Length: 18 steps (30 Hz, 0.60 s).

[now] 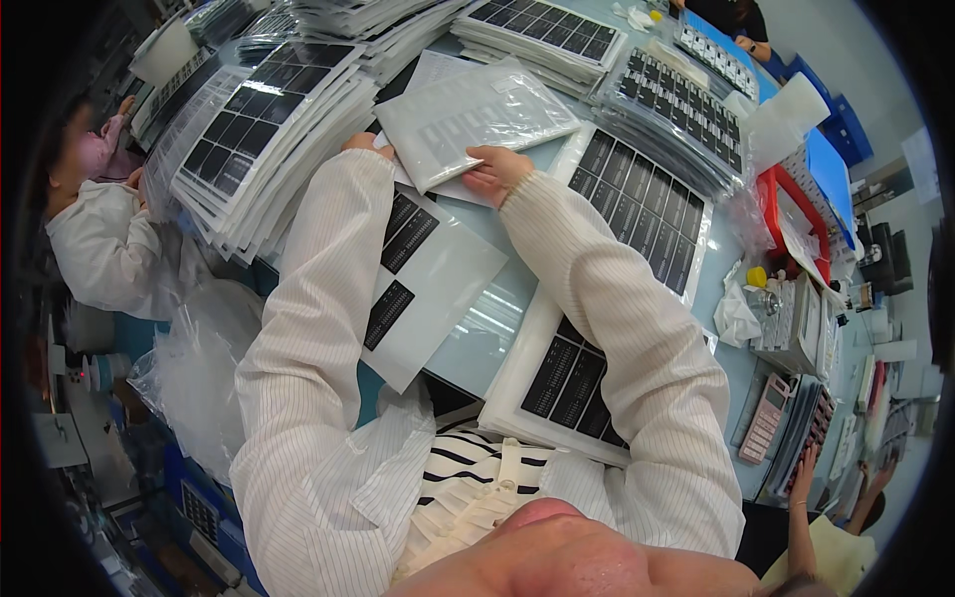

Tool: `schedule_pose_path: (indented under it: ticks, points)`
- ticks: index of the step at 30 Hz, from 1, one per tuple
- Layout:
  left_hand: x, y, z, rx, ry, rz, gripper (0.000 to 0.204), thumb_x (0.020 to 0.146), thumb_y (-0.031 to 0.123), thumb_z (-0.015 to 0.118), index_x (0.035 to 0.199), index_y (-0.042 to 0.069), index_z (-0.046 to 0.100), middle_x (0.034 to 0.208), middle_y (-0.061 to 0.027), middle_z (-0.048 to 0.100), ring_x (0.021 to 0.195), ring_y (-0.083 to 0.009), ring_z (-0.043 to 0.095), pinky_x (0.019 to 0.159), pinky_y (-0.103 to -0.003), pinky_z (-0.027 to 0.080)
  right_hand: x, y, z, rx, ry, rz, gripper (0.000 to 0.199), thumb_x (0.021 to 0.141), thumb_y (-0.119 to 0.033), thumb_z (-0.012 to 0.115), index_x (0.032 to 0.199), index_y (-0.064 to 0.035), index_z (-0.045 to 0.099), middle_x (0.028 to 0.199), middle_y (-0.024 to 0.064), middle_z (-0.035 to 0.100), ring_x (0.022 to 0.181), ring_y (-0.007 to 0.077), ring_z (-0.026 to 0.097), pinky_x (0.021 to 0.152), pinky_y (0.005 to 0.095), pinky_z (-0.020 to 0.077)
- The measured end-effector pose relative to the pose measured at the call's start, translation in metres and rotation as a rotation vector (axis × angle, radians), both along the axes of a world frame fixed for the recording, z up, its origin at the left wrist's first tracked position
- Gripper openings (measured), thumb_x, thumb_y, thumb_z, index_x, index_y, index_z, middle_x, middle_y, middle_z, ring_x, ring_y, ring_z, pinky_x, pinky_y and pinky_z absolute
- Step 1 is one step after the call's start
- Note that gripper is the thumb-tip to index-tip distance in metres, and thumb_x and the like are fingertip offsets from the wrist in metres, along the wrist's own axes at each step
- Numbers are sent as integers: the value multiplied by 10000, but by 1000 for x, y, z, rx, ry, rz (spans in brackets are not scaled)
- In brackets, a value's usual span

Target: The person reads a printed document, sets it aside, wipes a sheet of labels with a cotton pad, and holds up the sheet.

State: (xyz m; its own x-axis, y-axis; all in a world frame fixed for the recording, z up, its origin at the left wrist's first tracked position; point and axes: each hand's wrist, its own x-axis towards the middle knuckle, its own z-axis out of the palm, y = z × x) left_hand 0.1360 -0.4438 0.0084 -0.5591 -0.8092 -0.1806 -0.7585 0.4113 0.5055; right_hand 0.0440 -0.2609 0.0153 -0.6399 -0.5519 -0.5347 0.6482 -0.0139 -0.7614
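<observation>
A flat clear plastic bag of pale sheets (487, 111) lies tilted in front of me at the far side of the work area. My right hand (499, 173) is closed on its near edge, thumb on top. At the bag's left corner is my left hand (368, 145), its fingers closed by the edge and partly hidden, with a bit of white showing beside them. Below the bag, a white sheet with black label blocks (453, 289) lies on the table, partly covered by my left forearm. Another pale sheet (438, 68) shows behind the bag.
Tall stacks of black-printed sheets stand at left (249, 129), far middle (547, 35) and right (642, 204). Another stack (557, 388) lies under my right forearm. Farther right are a red tray (771, 194) and a pink calculator (764, 418). Other people work left, far right and near right.
</observation>
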Motion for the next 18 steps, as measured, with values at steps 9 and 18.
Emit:
schedule_pose_path:
  ticks: [9,18]
  points:
    - [-1,-8,-7,-9,2,-16,386,684,219,605,1027,51,555,1002,-138,573,942,-261,545,835,-331,416,5,8,11,54,-90,-126,300,723,-69,607,965,22,453,862,139,532,750,208,538,619,263,463]
    - [19,12,22,-293,55,-4,325,737,189,537,1036,62,533,976,-160,570,929,-289,542,815,-363,425,-26,55,22,125,10,10,174,711,-130,629,772,-38,495,690,67,518,550,146,476,466,234,412]
